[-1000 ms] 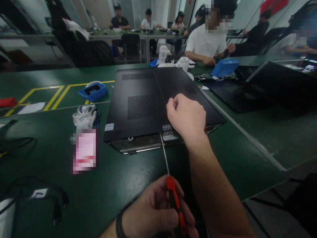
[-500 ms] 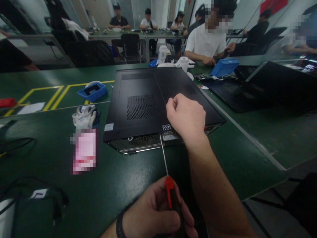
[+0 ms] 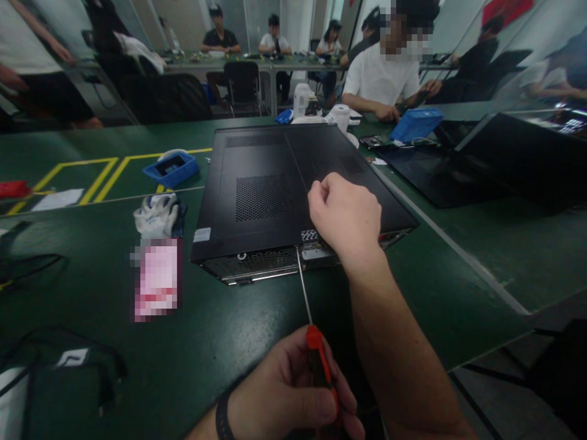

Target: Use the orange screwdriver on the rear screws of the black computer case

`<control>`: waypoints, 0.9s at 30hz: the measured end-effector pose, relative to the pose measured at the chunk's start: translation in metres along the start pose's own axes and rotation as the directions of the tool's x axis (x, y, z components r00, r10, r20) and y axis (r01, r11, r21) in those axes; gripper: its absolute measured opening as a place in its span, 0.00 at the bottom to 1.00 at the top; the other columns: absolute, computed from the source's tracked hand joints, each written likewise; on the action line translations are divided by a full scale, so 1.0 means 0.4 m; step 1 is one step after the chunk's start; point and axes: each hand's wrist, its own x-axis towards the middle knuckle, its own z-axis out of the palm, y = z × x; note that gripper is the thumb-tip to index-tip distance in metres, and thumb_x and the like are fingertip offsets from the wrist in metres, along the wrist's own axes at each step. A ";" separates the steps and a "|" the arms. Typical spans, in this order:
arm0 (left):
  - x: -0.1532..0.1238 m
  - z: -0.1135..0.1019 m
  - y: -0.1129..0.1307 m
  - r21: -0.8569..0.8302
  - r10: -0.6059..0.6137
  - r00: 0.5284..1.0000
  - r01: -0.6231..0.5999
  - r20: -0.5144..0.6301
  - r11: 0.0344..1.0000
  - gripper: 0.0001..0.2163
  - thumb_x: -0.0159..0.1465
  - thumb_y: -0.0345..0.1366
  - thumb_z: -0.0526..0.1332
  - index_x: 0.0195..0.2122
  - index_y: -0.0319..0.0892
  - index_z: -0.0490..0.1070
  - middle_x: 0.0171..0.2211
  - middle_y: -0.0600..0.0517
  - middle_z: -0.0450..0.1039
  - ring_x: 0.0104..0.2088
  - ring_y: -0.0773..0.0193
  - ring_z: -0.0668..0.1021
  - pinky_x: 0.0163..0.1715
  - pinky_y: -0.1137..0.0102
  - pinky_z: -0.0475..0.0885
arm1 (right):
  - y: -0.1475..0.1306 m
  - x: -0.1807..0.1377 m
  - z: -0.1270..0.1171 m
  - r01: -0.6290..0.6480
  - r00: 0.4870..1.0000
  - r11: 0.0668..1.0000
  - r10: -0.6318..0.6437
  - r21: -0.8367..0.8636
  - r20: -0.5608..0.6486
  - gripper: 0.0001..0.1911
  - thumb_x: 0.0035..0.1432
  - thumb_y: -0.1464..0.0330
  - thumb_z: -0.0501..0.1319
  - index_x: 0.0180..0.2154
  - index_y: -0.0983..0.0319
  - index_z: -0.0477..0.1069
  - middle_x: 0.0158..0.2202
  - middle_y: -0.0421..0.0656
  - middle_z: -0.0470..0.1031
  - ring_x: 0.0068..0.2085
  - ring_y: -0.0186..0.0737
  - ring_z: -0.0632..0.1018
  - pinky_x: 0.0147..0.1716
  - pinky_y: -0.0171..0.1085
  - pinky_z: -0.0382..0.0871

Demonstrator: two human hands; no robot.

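The left hand (image 3: 284, 397), a dark band at its wrist, is closed around the red and black handle of a screwdriver (image 3: 317, 362) at the bottom of the view. The thin metal shaft runs up and away to the near edge of a black desktop computer case (image 3: 261, 189), where its tip meets the rear panel. The right hand (image 3: 346, 220) is curled into a loose fist and rests on the case lid near that edge, just above and to the right of the tip. Whether the fist encloses anything cannot be seen.

Compared with half a second ago, both hands and the case sit in almost the same place. The screwdriver handle shows its red stripe at a slightly different angle. A standing person in a white top (image 3: 27, 55) has come into view at the top left.

The case lies flat on a green table (image 3: 206, 342). To its left are white work gloves (image 3: 156, 215) and a blue tray (image 3: 172, 168).
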 end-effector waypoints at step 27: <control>0.004 0.020 0.021 -0.014 -0.049 0.999 0.049 -0.019 0.999 0.10 0.65 0.29 0.70 0.48 0.39 0.76 0.42 0.47 0.85 0.43 0.59 0.88 0.34 0.73 0.84 | 0.002 0.000 0.005 0.010 1.000 1.000 -0.011 -0.009 -0.019 0.19 0.69 0.58 0.52 0.41 0.60 0.78 0.35 0.51 0.82 0.34 0.47 0.80 0.37 0.43 0.68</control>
